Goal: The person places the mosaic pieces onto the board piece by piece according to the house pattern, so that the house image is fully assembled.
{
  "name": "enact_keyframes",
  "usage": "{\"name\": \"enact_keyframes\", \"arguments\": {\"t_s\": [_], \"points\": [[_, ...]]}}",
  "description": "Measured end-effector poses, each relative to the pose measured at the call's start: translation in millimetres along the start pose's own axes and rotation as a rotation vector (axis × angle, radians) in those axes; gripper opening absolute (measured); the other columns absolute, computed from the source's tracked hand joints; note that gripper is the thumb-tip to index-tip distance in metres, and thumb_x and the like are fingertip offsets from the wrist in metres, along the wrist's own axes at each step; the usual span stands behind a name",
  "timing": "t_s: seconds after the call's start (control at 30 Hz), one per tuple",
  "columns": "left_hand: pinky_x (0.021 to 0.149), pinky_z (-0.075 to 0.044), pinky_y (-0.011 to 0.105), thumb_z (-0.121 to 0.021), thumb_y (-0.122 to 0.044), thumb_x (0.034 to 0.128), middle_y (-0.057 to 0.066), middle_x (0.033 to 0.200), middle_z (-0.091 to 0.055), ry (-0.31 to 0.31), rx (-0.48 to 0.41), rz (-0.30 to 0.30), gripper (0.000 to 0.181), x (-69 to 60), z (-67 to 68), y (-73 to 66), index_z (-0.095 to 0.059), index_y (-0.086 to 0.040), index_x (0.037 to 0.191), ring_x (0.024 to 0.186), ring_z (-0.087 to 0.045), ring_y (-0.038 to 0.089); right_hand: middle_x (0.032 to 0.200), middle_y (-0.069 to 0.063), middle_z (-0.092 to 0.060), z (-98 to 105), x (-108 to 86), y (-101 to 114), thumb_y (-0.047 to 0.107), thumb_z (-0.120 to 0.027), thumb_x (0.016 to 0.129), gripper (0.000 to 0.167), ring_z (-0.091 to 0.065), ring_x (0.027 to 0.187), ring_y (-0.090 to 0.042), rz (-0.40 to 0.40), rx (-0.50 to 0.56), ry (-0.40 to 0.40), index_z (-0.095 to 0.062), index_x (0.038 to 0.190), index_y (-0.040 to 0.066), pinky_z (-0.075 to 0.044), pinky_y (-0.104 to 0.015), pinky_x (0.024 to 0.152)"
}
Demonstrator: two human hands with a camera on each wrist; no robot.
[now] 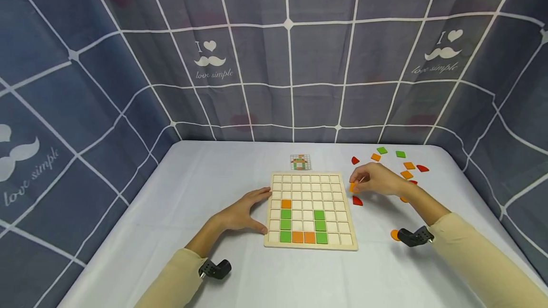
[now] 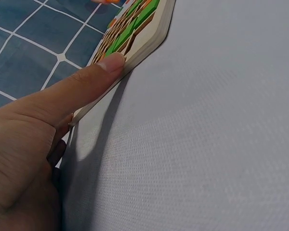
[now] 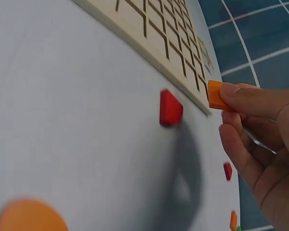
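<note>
A wooden grid board [image 1: 310, 246] lies on the white table, with green squares [image 1: 285, 225] in two columns and orange squares [image 1: 297, 237] between their lower ends and atop the left column. My left hand [image 1: 244, 212] rests at the board's left edge, fingers spread; in the left wrist view its thumb [image 2: 86, 86] touches the rim. Just off the board's right edge, my right hand [image 1: 378, 178] pinches an orange square piece [image 1: 352, 187]; the right wrist view shows this piece [image 3: 216, 95] between thumb and fingers of the hand [image 3: 274, 139].
A small patterned card [image 1: 300, 162] lies behind the board. Red pieces [image 1: 357, 201], loose orange squares [image 1: 409, 166] and green pieces [image 1: 400, 154] are scattered at the right. An orange round piece [image 1: 395, 235] lies beside the right wrist. A grey checked curtain [image 1: 317, 56] surrounds the table.
</note>
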State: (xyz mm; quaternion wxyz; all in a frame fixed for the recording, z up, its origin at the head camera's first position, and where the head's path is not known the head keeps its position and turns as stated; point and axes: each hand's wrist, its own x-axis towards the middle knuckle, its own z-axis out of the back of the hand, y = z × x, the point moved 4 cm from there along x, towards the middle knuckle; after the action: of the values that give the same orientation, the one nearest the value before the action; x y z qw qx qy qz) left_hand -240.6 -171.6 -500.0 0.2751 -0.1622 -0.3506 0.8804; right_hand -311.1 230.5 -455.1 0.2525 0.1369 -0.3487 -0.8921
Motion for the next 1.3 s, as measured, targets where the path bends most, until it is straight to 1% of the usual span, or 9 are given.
{"name": "enact_keyframes", "arguments": {"t_s": [0.13, 0.37, 0.53, 0.7, 0.87, 1.03, 1.07, 1.3], "points": [[0.123, -0.017, 0.053, -0.094, -0.038, 0.0741, 0.002, 0.170, -0.022, 0.007, 0.011, 0.004, 0.111, 2.0, -0.5, -1.2, -0.033, -0.009, 0.163, 0.155, -0.015, 0.030, 0.089, 0.005, -0.072, -14, 7.4, 12, 0.015, -0.084, 0.088, 0.013, -0.066, 0.083, -0.018, 0.049, 0.031, 0.005, -0.076, 0.098, 0.013, -0.055, -0.030, 0.074], [0.122, -0.018, 0.056, -0.095, -0.038, 0.0736, 0.003, 0.170, -0.023, -0.006, 0.001, 0.016, 0.111, -0.3, 1.3, 2.8, -0.034, -0.009, 0.162, 0.155, -0.016, 0.031, 0.086, 0.004, -0.071, -40, 28.0, 44, 0.007, -0.080, 0.090, 0.010, -0.064, 0.080, -0.017, 0.152, 0.082, 0.041, -0.075, 0.097, 0.012, -0.054, -0.029, 0.072], [0.122, -0.018, 0.055, -0.095, -0.040, 0.0733, 0.004, 0.170, -0.023, -0.005, 0.000, 0.002, 0.112, -0.9, 1.6, 4.1, -0.034, -0.007, 0.162, 0.155, -0.016, 0.032, 0.084, 0.007, -0.070, -56, 40.7, 60, 0.007, -0.080, 0.090, 0.010, -0.065, 0.080, -0.015, 0.195, 0.053, 0.076, -0.075, 0.095, 0.014, -0.055, -0.029, 0.073], [0.122, -0.018, 0.055, -0.095, -0.040, 0.0731, 0.004, 0.170, -0.023, -0.009, 0.002, 0.001, 0.113, 0.1, 1.1, 4.0, -0.034, -0.007, 0.162, 0.155, -0.016, 0.031, 0.089, 0.008, -0.072, -71, 48.6, 68, 0.005, -0.079, 0.091, 0.010, -0.068, 0.084, -0.013, 0.223, 0.065, 0.106, -0.076, 0.097, 0.013, -0.058, -0.030, 0.078], [0.122, -0.018, 0.056, -0.095, -0.040, 0.0733, 0.003, 0.170, -0.022, -0.008, 0.002, 0.006, 0.112, 0.3, 0.9, 3.5, -0.034, -0.008, 0.162, 0.155, -0.015, 0.032, 0.092, 0.004, -0.073, -83, 55.1, 75, 0.004, -0.077, 0.091, 0.010, -0.069, 0.084, -0.012, 0.251, 0.086, 0.128, -0.075, 0.097, 0.012, -0.059, -0.031, 0.078], [0.122, -0.018, 0.057, -0.094, -0.041, 0.0734, 0.003, 0.170, -0.022, -0.010, -0.002, 0.003, 0.112, -0.5, 1.7, 3.8, -0.035, -0.009, 0.162, 0.155, -0.016, 0.032, 0.091, 0.005, -0.074, -95, 64.6, 82, 0.001, -0.077, 0.091, 0.011, -0.069, 0.084, -0.013, 0.276, 0.095, 0.148, -0.075, 0.097, 0.010, -0.059, -0.030, 0.079], [0.122, -0.018, 0.057, -0.094, -0.041, 0.0734, 0.003, 0.170, -0.022, -0.010, -0.003, 0.002, 0.112, -0.4, 1.8, 3.9, -0.035, -0.009, 0.162, 0.155, -0.016, 0.032, 0.090, 0.005, -0.073, -97, 66.8, 83, 0.001, -0.077, 0.091, 0.012, -0.069, 0.084, -0.012, 0.269, 0.093, 0.150, -0.075, 0.097, 0.011, -0.059, -0.030, 0.079], [0.122, -0.017, 0.057, -0.094, -0.042, 0.0744, 0.004, 0.170, -0.022, 0.001, -0.003, -0.010, 0.111, 0.9, 1.7, 2.7, -0.035, -0.008, 0.162, 0.155, -0.015, 0.033, 0.086, 0.006, -0.072, -105, 76.4, 88, 0.001, -0.077, 0.091, 0.009, -0.067, 0.082, -0.010, 0.276, 0.069, 0.143, -0.075, 0.095, 0.009, -0.058, -0.028, 0.079]]}}
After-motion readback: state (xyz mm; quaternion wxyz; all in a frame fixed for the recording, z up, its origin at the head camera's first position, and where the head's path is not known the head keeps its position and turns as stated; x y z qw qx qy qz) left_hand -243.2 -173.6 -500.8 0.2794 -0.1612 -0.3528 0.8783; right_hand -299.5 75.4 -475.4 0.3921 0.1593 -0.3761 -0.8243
